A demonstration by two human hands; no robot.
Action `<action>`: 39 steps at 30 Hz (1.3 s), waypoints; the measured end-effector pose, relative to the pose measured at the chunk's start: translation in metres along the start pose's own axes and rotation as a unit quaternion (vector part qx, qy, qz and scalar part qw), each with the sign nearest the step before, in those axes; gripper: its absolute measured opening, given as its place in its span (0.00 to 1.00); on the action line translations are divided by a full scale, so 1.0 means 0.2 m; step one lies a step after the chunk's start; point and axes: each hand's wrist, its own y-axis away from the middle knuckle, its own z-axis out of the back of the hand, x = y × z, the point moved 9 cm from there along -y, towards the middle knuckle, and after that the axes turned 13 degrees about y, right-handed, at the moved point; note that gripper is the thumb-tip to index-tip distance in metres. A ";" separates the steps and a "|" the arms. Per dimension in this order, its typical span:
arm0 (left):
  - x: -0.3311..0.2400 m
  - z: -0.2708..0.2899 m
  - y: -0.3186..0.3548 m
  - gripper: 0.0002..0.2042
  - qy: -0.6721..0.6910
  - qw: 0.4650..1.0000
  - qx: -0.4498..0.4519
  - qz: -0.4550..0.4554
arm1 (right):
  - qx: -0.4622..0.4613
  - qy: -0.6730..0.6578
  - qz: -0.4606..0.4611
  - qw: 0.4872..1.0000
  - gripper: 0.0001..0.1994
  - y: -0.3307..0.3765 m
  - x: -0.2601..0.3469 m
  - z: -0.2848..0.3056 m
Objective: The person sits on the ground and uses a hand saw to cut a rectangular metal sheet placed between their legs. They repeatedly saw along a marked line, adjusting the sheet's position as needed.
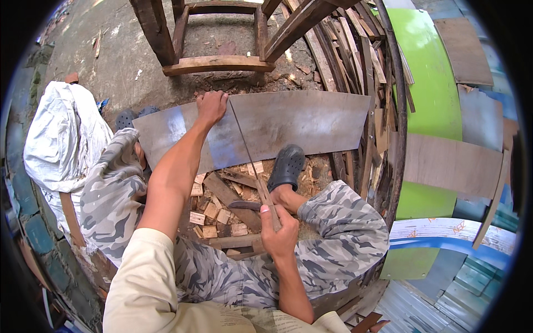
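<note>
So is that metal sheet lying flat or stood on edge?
On edge: the metal sheet stands upright, left hand gripping its top edge, black shoe braced against it.

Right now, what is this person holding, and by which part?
The right hand grips a thin file by its wooden handle. The left hand grips the top edge of the metal blade.
</note>
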 end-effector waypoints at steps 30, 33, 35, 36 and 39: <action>-0.03 0.02 0.01 0.19 -0.014 0.998 0.040 0.037 | -0.024 -0.001 0.041 0.999 0.15 -0.01 -0.01 -0.07; -0.04 0.03 0.02 0.19 -0.009 0.998 0.041 0.038 | -0.032 0.009 0.050 0.998 0.15 -0.02 -0.01 -0.08; -0.05 0.02 0.02 0.19 -0.006 0.999 0.042 0.034 | -0.037 0.017 0.055 0.998 0.14 -0.01 -0.02 -0.08; -0.04 0.02 0.02 0.19 -0.008 0.999 0.041 0.034 | -0.032 0.015 0.049 0.998 0.14 -0.01 -0.02 -0.08; -0.03 0.02 0.02 0.19 -0.009 0.999 0.035 0.034 | -0.019 0.002 0.026 0.999 0.16 0.00 -0.02 -0.08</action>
